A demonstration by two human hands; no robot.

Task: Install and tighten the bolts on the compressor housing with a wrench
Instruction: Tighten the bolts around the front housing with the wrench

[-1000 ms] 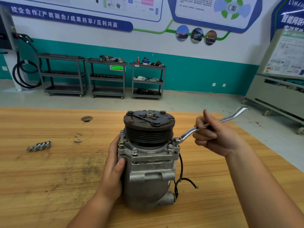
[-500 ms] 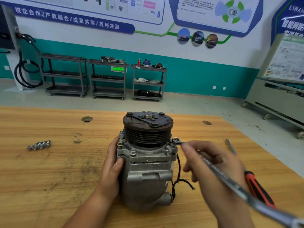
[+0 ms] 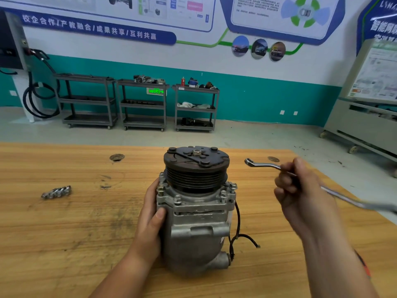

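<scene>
Staying upright mid-way along the wooden workbench [image 3: 64, 233], the compressor housing [image 3: 193, 229] sits as before, with the left hand [image 3: 150, 214] still wrapped round its left side, thumb on the front. The right hand [image 3: 300, 194] has pulled the ring wrench [image 3: 264, 165] off the right flange bolt [image 3: 233, 186]. Its fingers curl round the shank, and the ring end is in the air right of the pulley [image 3: 196, 168], clear of it. A black wire [image 3: 237, 220] trails right of the base. Loose bolts [image 3: 57, 192] lie well left.

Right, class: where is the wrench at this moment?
In the head view, the wrench is right of the compressor, gripped by the right hand, its ring end clear of the bolts.
</scene>
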